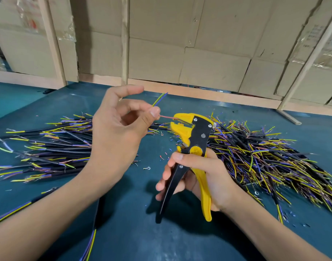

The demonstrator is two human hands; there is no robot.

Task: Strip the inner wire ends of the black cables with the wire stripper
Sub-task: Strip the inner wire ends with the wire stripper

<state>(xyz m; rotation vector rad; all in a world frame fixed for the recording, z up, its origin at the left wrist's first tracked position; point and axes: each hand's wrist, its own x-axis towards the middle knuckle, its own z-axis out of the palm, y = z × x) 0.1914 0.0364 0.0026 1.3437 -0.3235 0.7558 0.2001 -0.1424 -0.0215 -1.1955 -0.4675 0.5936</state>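
Above the table (123,213), the left hand (116,132) pinches a red wire (166,117) into the wire stripper (191,147) gripped by the right hand (202,178).

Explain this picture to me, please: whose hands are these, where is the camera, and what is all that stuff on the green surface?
There is no machine here: a person works with bare hands, and one camera worn on their head looks down at them. The right hand grips the handles of a yellow and black wire stripper. The left hand pinches a thin pinkish inner wire whose end sits in the stripper's yellow head; yellow-green and blue wires stick up behind the fingers. On the green mat lie two heaps of black cables, a left heap and a right heap, amid small scraps of insulation. Cardboard boxes stand behind.
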